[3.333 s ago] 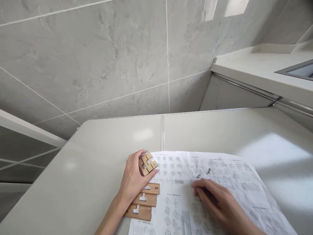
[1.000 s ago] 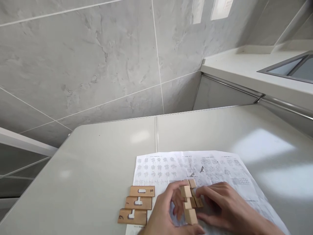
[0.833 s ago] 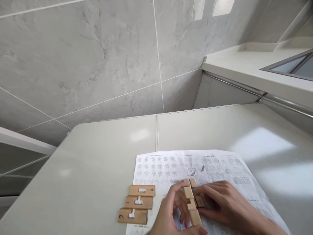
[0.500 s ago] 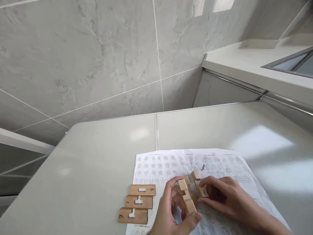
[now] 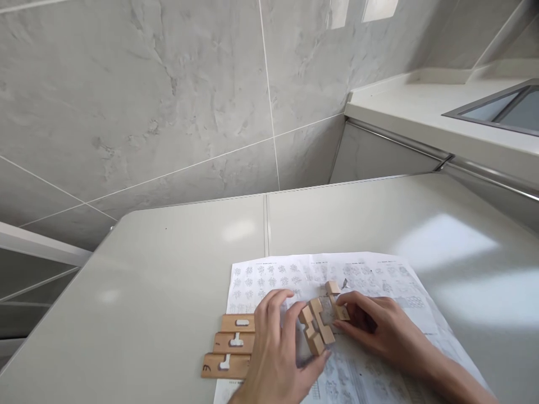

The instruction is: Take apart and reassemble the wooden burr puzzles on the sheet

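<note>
My left hand (image 5: 275, 342) has its thumb and index finger at the two ends of a notched wooden block (image 5: 310, 331), its other fingers spread. Against that block lies a second notched block (image 5: 322, 322), on the side toward my right hand. A third notched block (image 5: 332, 288) is pinched by my right hand (image 5: 374, 322), whose fingers cover part of it; a small gap parts it from the other two. Left of my left hand lie three flat, slotted wooden plates with handwritten marks: an upper plate (image 5: 229, 322), a middle plate (image 5: 223, 341) and a lower plate (image 5: 214, 366).
A creased paper sheet (image 5: 252, 280) printed with small diagrams lies beneath the blocks and hands. The pale table (image 5: 177, 269) has a seam running to its far edge. Beyond are grey tiles (image 5: 189, 101) and, at right, a white counter (image 5: 400, 104).
The blocks have come apart: my right hand's block is now clear of the other two. My left hand has lowered and spread its outer fingers, partly covering the slotted plates.
</note>
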`<state>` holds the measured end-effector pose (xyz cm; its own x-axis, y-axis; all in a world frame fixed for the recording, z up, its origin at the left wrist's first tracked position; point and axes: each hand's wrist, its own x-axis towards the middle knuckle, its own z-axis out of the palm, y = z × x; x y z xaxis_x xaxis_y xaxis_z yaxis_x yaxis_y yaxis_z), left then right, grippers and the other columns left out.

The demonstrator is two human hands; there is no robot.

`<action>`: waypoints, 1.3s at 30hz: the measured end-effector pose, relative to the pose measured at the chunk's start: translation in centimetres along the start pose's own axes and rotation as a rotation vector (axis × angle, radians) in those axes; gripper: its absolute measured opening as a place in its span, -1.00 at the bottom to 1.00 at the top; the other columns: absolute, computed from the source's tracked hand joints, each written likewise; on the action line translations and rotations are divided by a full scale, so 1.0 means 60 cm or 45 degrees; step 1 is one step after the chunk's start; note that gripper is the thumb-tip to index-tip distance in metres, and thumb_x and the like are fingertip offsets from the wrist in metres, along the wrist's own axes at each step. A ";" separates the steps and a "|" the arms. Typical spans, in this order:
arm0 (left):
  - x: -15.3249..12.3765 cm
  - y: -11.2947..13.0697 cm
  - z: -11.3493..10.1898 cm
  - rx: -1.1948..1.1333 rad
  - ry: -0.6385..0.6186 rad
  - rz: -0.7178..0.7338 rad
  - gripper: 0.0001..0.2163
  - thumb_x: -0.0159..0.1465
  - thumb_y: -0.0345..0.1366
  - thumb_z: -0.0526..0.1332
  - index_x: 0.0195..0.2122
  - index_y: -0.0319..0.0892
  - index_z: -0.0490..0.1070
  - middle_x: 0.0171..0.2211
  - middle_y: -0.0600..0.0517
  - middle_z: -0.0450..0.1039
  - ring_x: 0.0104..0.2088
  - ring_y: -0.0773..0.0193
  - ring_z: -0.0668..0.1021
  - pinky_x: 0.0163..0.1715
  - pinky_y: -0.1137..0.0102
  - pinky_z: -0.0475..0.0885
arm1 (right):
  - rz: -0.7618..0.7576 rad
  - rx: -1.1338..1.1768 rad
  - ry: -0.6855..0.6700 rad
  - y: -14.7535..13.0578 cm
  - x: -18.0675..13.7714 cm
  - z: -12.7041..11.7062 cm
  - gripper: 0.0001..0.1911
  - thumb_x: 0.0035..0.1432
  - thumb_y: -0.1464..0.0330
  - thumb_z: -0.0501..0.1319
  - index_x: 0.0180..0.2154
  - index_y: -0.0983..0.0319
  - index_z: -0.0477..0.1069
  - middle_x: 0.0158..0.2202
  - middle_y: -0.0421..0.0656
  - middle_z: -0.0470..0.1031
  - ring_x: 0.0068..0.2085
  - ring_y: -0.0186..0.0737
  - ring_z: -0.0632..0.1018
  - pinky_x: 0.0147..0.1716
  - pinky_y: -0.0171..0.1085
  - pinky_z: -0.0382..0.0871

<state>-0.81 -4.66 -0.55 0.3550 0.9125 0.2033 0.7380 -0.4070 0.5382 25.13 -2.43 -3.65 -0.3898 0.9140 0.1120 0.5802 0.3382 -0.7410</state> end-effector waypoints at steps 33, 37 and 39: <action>0.001 0.016 0.021 -1.731 -0.075 -0.442 -0.32 0.23 -0.17 0.59 0.33 0.11 0.38 0.33 -0.16 0.43 0.05 -0.02 0.67 0.10 0.08 0.58 | 0.238 0.453 0.115 -0.027 0.012 -0.022 -0.69 0.53 0.09 0.16 -0.13 0.16 0.49 -0.47 -0.24 0.41 -0.49 -0.24 0.38 -0.51 -0.28 0.26; 0.010 0.020 0.016 -1.718 -0.037 -0.483 -0.36 0.22 -0.22 0.60 0.27 0.11 0.40 0.31 -0.13 0.42 0.06 0.00 0.67 0.07 0.12 0.60 | 0.310 0.834 0.053 -0.033 0.011 -0.035 -0.58 0.51 -0.04 0.19 -0.08 0.16 0.53 -0.42 -0.21 0.45 -0.48 -0.24 0.44 -0.48 -0.26 0.36; 0.012 0.022 0.014 -1.699 -0.027 -0.519 -0.37 0.22 -0.23 0.60 0.26 0.08 0.39 0.29 -0.13 0.43 0.08 0.01 0.66 0.11 0.12 0.58 | 0.309 0.926 -0.023 -0.034 0.009 -0.036 -0.58 0.50 -0.05 0.20 -0.06 0.15 0.55 -0.47 -0.24 0.41 -0.48 -0.23 0.46 -0.45 -0.25 0.39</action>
<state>0.90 -4.58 -0.36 0.2677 0.9501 -0.1602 -0.3030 0.2409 0.9220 25.30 -2.15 -0.65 -0.3265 0.9381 -0.1157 0.0368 -0.1096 -0.9933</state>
